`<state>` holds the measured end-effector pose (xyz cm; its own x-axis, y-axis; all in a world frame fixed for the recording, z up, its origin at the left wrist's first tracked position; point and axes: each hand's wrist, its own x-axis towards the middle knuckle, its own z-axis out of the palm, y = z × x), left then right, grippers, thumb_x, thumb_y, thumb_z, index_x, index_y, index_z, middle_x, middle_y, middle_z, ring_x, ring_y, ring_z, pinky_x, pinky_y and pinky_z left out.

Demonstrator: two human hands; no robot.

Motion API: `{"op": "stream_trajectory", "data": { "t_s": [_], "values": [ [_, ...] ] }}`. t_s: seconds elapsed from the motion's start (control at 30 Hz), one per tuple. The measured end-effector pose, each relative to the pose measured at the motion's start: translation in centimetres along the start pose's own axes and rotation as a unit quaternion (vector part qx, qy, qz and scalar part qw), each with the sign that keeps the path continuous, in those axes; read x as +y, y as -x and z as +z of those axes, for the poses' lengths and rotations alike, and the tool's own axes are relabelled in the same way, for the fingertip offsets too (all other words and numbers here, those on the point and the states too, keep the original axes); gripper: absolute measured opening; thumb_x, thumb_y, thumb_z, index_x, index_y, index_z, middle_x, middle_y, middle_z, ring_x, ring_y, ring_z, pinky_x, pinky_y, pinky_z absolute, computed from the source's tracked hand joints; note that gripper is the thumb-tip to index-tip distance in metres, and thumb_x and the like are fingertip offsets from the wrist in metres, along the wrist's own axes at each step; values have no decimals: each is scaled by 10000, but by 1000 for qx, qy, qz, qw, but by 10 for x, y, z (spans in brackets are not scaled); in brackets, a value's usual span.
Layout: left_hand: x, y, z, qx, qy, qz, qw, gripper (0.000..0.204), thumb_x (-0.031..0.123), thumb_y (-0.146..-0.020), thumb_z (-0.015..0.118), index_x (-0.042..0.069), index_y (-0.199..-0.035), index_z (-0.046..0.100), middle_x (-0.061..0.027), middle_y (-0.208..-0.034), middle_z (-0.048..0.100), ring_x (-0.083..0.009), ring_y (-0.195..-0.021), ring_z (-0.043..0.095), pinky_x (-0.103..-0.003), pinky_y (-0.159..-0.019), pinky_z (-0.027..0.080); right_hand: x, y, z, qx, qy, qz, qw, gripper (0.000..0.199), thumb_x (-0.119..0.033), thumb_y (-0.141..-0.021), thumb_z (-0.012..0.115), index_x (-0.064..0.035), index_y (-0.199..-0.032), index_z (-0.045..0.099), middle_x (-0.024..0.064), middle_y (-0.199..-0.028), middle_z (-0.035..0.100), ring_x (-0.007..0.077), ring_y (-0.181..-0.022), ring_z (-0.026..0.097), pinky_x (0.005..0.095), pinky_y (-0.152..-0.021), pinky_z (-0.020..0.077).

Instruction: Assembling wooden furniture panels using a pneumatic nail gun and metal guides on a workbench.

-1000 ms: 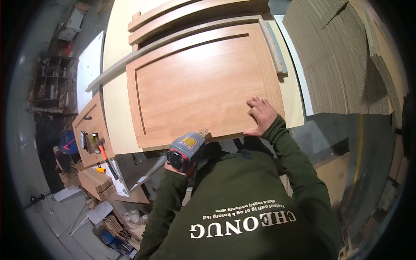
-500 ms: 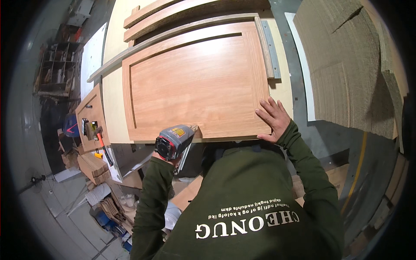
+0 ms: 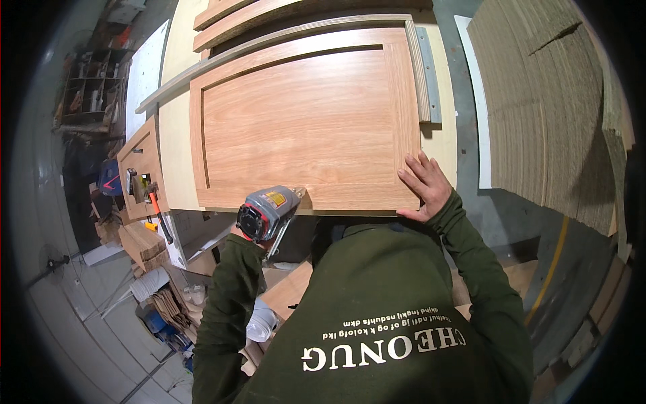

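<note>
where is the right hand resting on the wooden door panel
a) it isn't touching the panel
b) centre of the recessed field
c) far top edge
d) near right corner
d: the right hand lies flat with fingers spread on the near right corner of the wooden door panel, while the left hand, mostly hidden, holds a grey and red power tool against the near edge.

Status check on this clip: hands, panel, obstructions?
Left hand gripping grey-and-red power tool at near edge of framed wooden door panel. Right hand flat on its near right corner. Nothing obstructing.
</note>
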<state>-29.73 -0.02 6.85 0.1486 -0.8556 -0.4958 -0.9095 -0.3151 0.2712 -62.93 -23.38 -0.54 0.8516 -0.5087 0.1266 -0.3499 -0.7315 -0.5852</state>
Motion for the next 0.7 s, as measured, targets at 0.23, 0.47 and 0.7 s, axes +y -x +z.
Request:
{"op": "stream_trajectory", "data": {
  "t_s": [0.23, 0.47, 0.7],
  "values": [
    [0, 35, 27, -156, 116, -186, 963, 540, 381, -795, 468, 119, -1258, 377, -107, -1264, 417, -247, -1174, 388, -357, -1007, 295, 0, -1, 2, -4, -1, -7, 1000, 756, -412, -582, 713, -114, -1225, 449, 124, -1335, 336, 321, -1268, 248, 517, -954, 294],
    [2, 46, 41, -49, 7, -100, 994, 601, 343, -745, 572, 108, -1258, 365, -89, -1263, 417, -239, -1178, 381, -335, -1004, 298, -1, 1, 3, 2, 1, -10, 1000, 756, -409, -581, 714, -121, -1228, 450, 131, -1336, 332, 326, -1265, 250, 517, -952, 294],
    [-23, 22, 61, -70, 71, -88, 991, 574, 347, -761, 541, 133, -1266, 368, -98, -1290, 397, -220, -1185, 382, -311, -996, 312, 5, 7, 0, 7, -7, 1, 1000, 746, -421, -595, 705, -117, -1227, 450, 133, -1337, 330, 335, -1261, 253, 523, -958, 283]
  ]
}}
